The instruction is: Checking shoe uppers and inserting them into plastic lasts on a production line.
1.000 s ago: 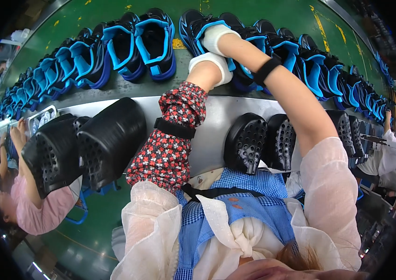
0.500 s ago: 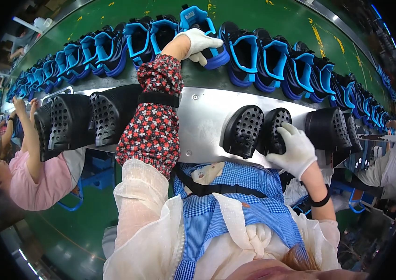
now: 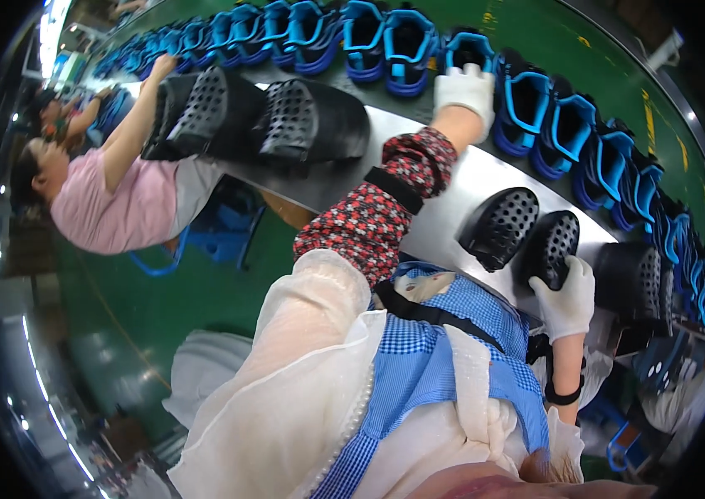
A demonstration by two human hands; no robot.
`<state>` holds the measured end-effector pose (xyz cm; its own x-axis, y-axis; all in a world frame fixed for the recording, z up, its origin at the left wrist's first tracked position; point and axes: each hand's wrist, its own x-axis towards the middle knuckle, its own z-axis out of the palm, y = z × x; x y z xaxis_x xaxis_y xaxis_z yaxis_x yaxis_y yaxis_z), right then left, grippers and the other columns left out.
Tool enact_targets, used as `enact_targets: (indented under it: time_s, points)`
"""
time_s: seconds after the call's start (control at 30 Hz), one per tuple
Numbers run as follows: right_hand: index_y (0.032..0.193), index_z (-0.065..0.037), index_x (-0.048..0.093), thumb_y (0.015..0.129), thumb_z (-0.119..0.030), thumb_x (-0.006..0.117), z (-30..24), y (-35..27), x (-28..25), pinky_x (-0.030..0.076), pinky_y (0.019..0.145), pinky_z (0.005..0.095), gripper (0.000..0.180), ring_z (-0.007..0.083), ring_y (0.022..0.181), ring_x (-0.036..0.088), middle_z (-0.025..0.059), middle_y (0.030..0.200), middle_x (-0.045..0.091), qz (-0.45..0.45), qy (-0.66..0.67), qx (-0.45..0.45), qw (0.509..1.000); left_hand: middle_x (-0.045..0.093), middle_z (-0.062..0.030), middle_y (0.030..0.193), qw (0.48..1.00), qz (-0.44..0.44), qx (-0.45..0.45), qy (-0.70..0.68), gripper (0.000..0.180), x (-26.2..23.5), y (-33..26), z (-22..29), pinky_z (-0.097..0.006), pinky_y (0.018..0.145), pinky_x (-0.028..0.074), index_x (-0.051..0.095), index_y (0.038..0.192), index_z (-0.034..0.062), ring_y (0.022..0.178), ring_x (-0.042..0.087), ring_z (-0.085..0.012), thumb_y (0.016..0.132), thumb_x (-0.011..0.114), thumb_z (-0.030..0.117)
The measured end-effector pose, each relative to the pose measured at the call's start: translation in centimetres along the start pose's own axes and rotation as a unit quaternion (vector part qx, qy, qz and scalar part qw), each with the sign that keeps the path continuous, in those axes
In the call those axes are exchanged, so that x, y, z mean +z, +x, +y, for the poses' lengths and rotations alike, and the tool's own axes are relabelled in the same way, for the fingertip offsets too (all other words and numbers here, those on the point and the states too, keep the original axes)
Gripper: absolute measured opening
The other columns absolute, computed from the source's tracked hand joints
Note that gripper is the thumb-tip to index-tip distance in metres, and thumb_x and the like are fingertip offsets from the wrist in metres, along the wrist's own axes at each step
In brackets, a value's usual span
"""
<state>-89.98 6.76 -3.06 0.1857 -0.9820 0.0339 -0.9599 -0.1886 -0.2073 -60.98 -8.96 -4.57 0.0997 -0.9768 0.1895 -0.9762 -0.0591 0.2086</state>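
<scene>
1. Tilted since the earlier frame, my whole view now slants; the left hand (image 3: 464, 93) has shifted its hold and its fingers now lie over a shoe's heel end, and the right hand (image 3: 567, 301) has slid down to its form's near end.
2. I find that black-and-blue shoe (image 3: 469, 41) at 1 o'clock, in line with the others; the gloved fingers reach over its rim into the opening. I cannot tell whether they grip it or only press.
3. At 3 o'clock I see the right hand grasping a perforated black form (image 3: 554, 247) by its near end, thumb on one side and fingers on the other.
4. Just before 3 o'clock a matching form (image 3: 502, 226) stands close beside it, both on the metal bench (image 3: 485, 175).
5. Next to the left hand, toward 12 o'clock, I see a neighbouring shoe (image 3: 409, 50); toward 2 o'clock is another shoe (image 3: 525, 104). Both are open-topped, their light-blue collars ringing dark interiors, too dim for me to read the contents.
6. Larger black forms sit at 11 o'clock (image 3: 319, 123) and toward 10 (image 3: 213, 115).
7. Past 9 o'clock I see a co-worker (image 3: 115, 204) in pink, near a blue stool (image 3: 224, 220).
</scene>
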Motion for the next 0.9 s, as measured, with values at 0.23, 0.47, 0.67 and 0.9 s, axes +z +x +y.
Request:
enact_targets:
  time_s: [0.23, 0.47, 0.67, 0.9]
  points:
    - [0.11, 0.003, 0.053, 0.063, -0.011, 0.078, 1.1, -0.7, -3.4, 0.048, 0.08, 0.0313, 0.055, 0.0215, 0.088, 0.057, 0.0121, 0.101, 0.055, 0.023, 0.196, 0.015, 0.98, 0.062, -0.022, 0.107, 0.955, -0.031, 0.092, -0.279, 0.054, -3.4, -2.4, 4.3, -0.039, 0.092, 0.047, 0.063, 0.103, -0.001, 0.104, 0.058, -0.0354, 0.077, 0.063, 0.046]
    - [0.116, 0.002, 0.051, 0.058, -0.006, 0.075, -3.3, 1.4, -7.6, 0.047, 0.086, 0.0326, 0.064, 0.024, 0.096, 0.057, 0.0127, 0.109, 0.054, 0.088, 0.2, -0.086, 0.972, 0.065, -0.0045, 0.086, 0.527, -0.426, 0.012, -0.735, 0.044, -5.1, -6.1, 9.2, -0.027, 0.068, 0.049, 0.064, 0.099, 0.003, 0.074, 0.062, -0.012, 0.084, 0.065, 0.044]
    - [0.115, -0.001, 0.055, 0.072, -0.021, 0.073, -5.3, 5.5, -7.9, 0.049, 0.079, 0.034, 0.051, 0.0258, 0.089, 0.063, 0.0156, 0.099, 0.063, -0.006, 0.215, -0.06, 0.975, 0.062, -0.0072, 0.096, 0.524, -0.312, -0.014, -0.792, 0.033, -3.9, -5.5, 6.5, -0.03, 0.079, 0.051, 0.057, 0.11, 0.0022, 0.086, 0.062, -0.016, 0.086, 0.067, 0.023]
    - [0.087, -0.006, 0.063, 0.079, -0.027, 0.068, -7.7, 9.2, -7.4, 0.05, 0.063, 0.0383, 0.024, 0.0325, 0.07, 0.064, 0.0152, 0.075, 0.063, 0.013, 0.185, -0.052, 0.981, 0.06, -0.011, 0.109, 0.415, -0.25, -0.046, -0.874, 0.032, -3.0, -4.9, 4.0, -0.046, 0.093, 0.048, 0.049, 0.12, 0.0016, 0.1, 0.06, -0.0256, 0.095, 0.056, 0.02]
